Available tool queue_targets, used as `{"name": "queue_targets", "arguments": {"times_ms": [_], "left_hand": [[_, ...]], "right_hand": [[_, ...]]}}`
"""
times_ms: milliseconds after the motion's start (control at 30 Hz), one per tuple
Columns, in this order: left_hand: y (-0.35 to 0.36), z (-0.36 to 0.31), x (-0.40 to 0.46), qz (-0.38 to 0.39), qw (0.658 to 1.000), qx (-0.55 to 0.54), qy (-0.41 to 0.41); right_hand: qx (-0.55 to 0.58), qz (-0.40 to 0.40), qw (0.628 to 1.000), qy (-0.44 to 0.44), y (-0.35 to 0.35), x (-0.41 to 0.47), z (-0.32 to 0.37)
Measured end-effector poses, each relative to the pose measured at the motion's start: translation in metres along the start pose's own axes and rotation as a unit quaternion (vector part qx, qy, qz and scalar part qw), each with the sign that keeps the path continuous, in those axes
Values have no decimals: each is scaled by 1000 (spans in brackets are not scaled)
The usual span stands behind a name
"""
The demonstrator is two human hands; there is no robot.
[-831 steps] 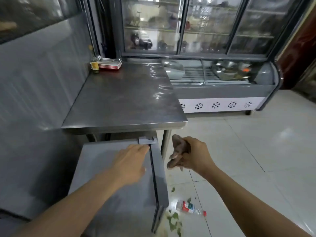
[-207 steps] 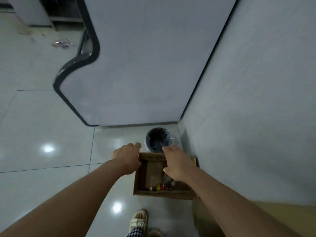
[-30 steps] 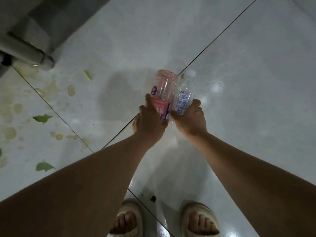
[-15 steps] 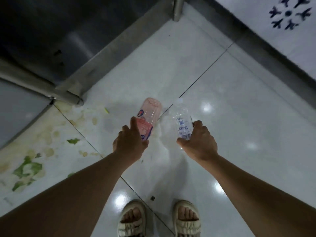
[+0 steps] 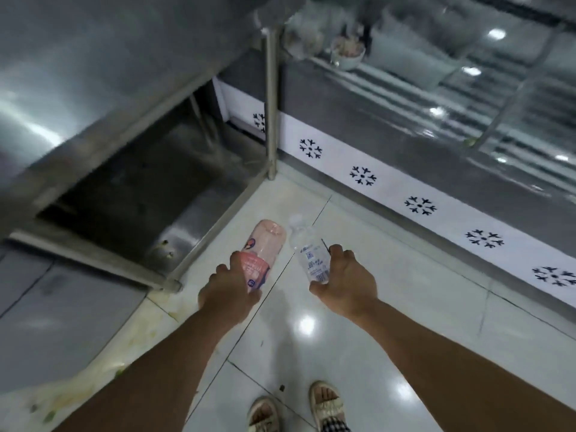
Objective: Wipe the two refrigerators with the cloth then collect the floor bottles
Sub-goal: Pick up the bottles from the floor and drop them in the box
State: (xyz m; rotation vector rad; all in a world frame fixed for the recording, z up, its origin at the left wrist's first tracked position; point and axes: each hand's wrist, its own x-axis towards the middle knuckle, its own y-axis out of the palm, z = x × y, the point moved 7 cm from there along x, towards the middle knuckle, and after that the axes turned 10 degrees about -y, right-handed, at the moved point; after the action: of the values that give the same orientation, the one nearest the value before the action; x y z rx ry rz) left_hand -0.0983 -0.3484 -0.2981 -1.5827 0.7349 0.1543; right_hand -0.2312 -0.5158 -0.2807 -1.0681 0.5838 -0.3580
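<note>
Hands grip bottles — left hand (image 5: 229,294) pink bottle (image 5: 261,254), right hand (image 5: 346,283) clear bottle (image 5: 311,257).

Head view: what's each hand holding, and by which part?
Left hand grips the pink bottle by its labelled lower body; right hand grips the clear bottle near its base.

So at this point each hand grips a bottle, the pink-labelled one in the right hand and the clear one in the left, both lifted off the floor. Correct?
Not quite: the sides are swapped. In the head view the left hand grips the pink-labelled bottle and the right hand grips the clear bottle. Both are lifted off the floor.
</note>
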Motion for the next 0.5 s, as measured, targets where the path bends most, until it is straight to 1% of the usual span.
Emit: {"name": "queue_targets", "arguments": {"times_ms": [100, 233, 367, 500], "left_hand": [[-40, -21, -46, -7, 999, 11, 45], [-77, -52, -99, -1, 994, 25, 107], [-93, -91, -149, -6, 984, 67, 166], [-88, -140, -199, -16, 973, 100, 208]], "right_hand": [[1, -22, 1000, 15, -47, -45, 3], [8, -55, 997, 58, -94, -106, -13], [10, -85, 992, 97, -136, -169, -42], [3, -118, 984, 135, -173, -238, -76]]}}
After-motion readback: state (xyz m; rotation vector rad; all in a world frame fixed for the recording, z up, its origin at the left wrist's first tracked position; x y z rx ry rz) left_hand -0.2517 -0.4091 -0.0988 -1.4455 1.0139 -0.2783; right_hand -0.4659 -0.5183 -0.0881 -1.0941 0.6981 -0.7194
